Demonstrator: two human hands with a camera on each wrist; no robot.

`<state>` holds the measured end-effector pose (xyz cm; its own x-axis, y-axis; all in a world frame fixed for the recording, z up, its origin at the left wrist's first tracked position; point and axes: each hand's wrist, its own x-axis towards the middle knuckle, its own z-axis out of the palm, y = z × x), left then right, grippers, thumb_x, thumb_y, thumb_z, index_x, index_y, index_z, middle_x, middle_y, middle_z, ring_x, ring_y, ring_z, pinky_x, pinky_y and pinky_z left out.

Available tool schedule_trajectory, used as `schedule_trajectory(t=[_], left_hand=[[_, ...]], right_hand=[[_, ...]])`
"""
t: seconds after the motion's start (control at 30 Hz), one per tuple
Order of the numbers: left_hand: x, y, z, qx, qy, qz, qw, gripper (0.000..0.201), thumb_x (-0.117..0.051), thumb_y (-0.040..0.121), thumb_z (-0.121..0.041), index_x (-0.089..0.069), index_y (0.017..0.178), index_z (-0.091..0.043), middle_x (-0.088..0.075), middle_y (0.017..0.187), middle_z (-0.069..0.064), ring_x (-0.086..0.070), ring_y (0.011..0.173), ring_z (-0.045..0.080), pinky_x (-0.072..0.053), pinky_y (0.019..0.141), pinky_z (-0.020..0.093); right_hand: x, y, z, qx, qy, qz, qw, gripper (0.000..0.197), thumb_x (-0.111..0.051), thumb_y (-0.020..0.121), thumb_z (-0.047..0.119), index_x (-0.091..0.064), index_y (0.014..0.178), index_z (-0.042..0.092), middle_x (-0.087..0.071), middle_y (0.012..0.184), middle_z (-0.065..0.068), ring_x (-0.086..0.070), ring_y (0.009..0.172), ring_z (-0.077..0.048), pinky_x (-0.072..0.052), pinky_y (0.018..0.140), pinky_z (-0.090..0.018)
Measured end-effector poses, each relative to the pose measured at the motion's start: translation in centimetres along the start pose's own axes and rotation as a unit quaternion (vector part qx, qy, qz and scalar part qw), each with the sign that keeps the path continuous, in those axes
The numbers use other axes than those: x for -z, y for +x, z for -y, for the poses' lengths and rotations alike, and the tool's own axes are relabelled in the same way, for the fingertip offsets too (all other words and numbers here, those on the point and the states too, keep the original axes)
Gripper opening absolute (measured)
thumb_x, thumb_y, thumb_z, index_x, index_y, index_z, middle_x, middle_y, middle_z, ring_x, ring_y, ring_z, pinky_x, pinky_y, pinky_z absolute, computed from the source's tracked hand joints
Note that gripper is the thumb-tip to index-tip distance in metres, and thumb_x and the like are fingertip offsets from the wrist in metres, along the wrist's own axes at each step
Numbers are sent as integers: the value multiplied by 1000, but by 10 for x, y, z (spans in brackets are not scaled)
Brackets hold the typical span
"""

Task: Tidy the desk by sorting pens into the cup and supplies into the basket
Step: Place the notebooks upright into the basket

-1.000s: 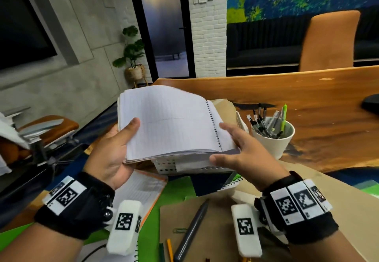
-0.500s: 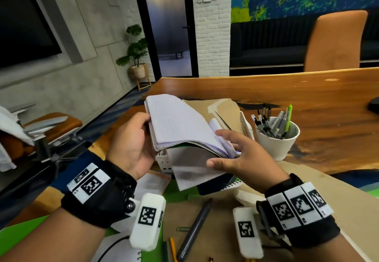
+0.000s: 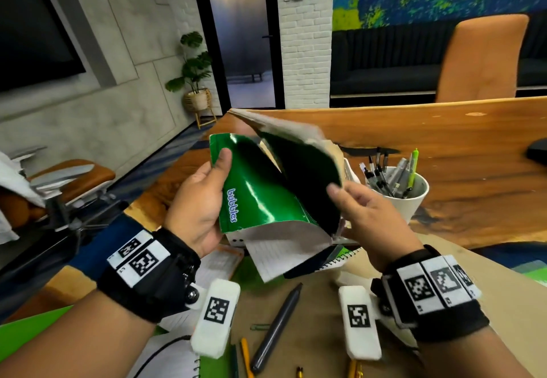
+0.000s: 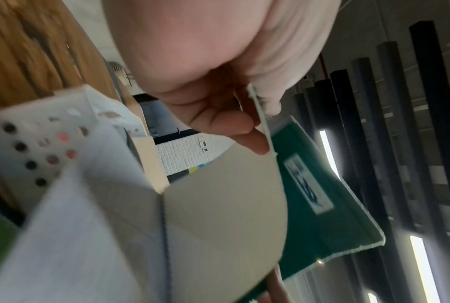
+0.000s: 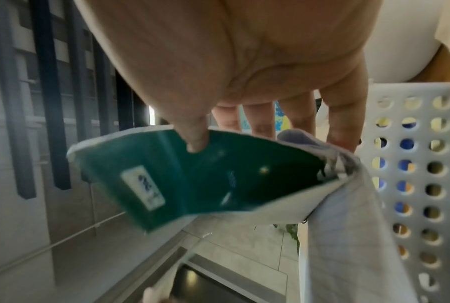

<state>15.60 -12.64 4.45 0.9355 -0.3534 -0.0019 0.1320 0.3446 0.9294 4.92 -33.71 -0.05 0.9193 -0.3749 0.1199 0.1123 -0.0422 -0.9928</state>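
Note:
A green "bubbles" notebook (image 3: 266,194) is held bent in the air, its glossy covers facing me and its white pages hanging below. My left hand (image 3: 207,191) grips its left cover, thumb on top; the left wrist view shows the cover edge (image 4: 260,119) pinched. At the right edge, my right hand (image 3: 352,203) pinches it, thumb on the green cover (image 5: 166,180). The white perforated basket (image 3: 236,240) sits right below and behind the notebook, mostly hidden. The white cup (image 3: 410,206) holds several pens, to the right of my hands.
A grey pen (image 3: 276,323), a yellow pencil (image 3: 245,357) and a paper clip (image 3: 260,326) lie on brown paper near me. Other notebooks (image 3: 219,262) and green sheets lie under my hands. The wooden desk (image 3: 473,170) stretches right; an orange chair (image 3: 485,57) stands behind it.
The notebook lay open with its lined pages up; both hands have since folded it, so its green covers now face me. It sits a little higher above the basket.

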Motion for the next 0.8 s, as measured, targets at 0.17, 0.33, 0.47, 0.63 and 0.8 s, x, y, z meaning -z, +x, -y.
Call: schedule_trajectory(t=[0.17,0.33,0.47,0.63,0.8], left_hand=[[57,0,15,-6,125,-75,989,24,-59,101,-22,-68,119,-9,-76,111,16,-76,92,27,-64,77,41],[103,3,3,3,464,-115,879,116,-82,64,-58,-16,157,-34,-34,156,13,-48,136,28,-40,114,51],[59,-15,-44,-169,545,-11,821,117,-80,60,-74,-25,156,-38,-21,152,-5,-24,146,12,-17,119,25],[39,10,-114,-247,514,1,821,123,-89,64,-57,-10,157,-46,-24,166,-7,-25,151,14,-21,123,39],[68,40,-122,-177,337,31,924,117,-91,49,-71,-46,146,-23,-58,145,5,-57,132,26,-46,108,55]], right_hand=[[5,1,9,2,88,-104,991,22,-45,106,19,-66,103,22,-76,100,-7,-73,82,-23,-60,61,-41],[-7,-5,63,28,191,-99,976,17,-42,107,22,-57,100,20,-74,106,-7,-76,79,-22,-58,51,-33],[-40,9,121,63,198,-27,978,19,-38,108,21,-52,120,17,-70,119,-13,-72,99,-37,-60,69,-58],[-71,33,177,56,172,46,982,28,-38,107,24,-49,130,13,-61,133,-21,-65,113,-41,-52,87,-66],[-80,53,196,95,177,11,980,20,-59,98,23,-57,98,3,-69,82,-11,-70,77,-21,-57,71,-29]])
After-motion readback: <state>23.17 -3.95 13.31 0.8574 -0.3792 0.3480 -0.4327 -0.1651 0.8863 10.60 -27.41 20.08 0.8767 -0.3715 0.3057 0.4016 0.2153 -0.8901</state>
